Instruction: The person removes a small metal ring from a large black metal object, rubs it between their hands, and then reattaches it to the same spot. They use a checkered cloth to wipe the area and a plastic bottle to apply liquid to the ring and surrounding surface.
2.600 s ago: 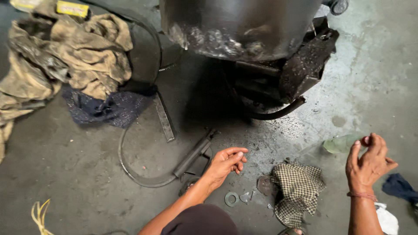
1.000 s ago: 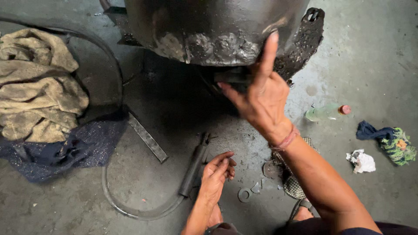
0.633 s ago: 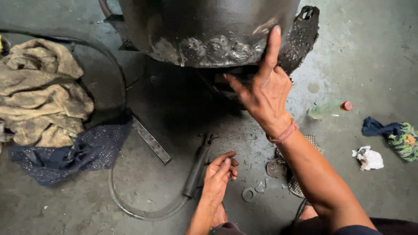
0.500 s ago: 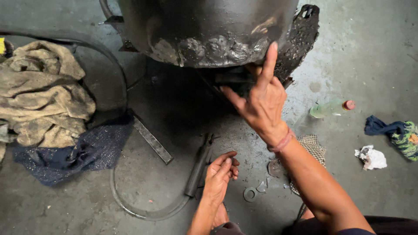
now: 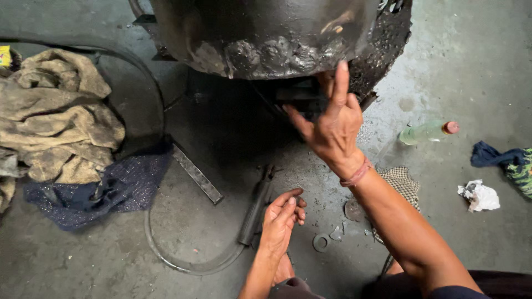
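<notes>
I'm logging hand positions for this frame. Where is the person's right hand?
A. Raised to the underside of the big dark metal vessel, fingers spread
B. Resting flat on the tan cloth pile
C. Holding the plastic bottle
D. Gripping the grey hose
A: the right hand is raised with spread fingers against the lower rim of the dark metal vessel.

Right hand [image 5: 332,130] raised toward twelve o'clock, back facing the camera, index finger straight up, thumb spread toward ten, forearm running down to five o'clock. Left hand [image 5: 280,221] low, near six o'clock, fingers loosely curled with the tips bunched near the thumb, wrist bent.
</notes>
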